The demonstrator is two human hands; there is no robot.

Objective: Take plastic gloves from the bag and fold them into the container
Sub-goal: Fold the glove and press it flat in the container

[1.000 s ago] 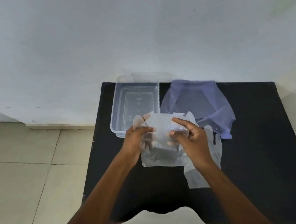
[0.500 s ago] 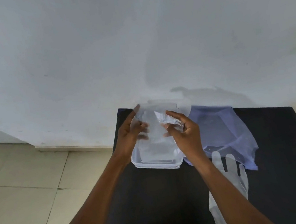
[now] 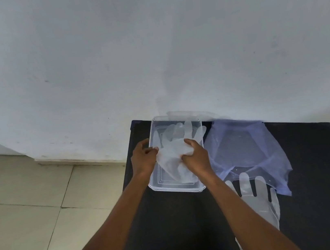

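Observation:
A clear rectangular plastic container (image 3: 177, 189) stands at the far left of the black table (image 3: 320, 198), against the wall. A translucent plastic glove (image 3: 173, 147) lies spread inside it, its fingers pointing to the wall. My left hand (image 3: 143, 159) pinches the glove's left edge at the container's rim. My right hand (image 3: 196, 156) presses down on the glove's middle with curled fingers. A second clear glove (image 3: 256, 199) lies flat on the table to the right, partly under my right forearm. The bluish plastic bag (image 3: 247, 151) lies crumpled between the container and that glove.
A white wall (image 3: 149, 52) rises directly behind the table. Beige floor tiles (image 3: 22, 210) lie to the left of the table's left edge. The container's clear lid (image 3: 188, 114) leans against the wall behind it.
Both hands have carried the glove from the table's middle forward into the container and lowered it there. The glove now lies spread out. The camera has tilted up toward the wall.

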